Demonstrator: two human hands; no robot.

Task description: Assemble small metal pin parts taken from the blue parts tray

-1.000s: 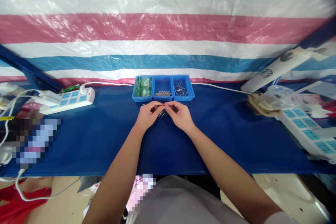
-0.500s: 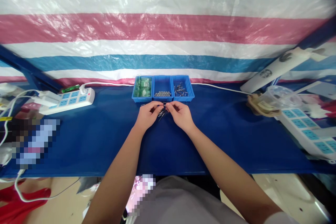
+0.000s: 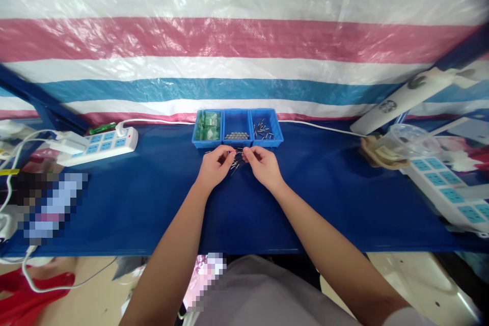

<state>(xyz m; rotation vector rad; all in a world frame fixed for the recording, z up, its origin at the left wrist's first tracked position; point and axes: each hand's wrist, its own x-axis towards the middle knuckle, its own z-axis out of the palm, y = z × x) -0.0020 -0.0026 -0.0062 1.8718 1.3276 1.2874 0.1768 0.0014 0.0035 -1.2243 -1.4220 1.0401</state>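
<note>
Slim metal pins [image 3: 235, 165] lie loose between left hand [image 3: 214, 167] and right hand [image 3: 264, 166], near the blue bins [image 3: 236, 121]; fingertips near-pinched, whether gripping a pin cannot tell; pins probably light, stiff, slippery; best pinched mid-length.

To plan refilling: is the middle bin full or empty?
Neither: the middle bin is partly filled; metal parts cover its near end, its blue inside shows behind them.

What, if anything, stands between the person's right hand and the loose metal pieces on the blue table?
Nothing visible: the right hand has its fingertips close beside the loose metal pieces. The left hand is on their other side, not between.
</note>
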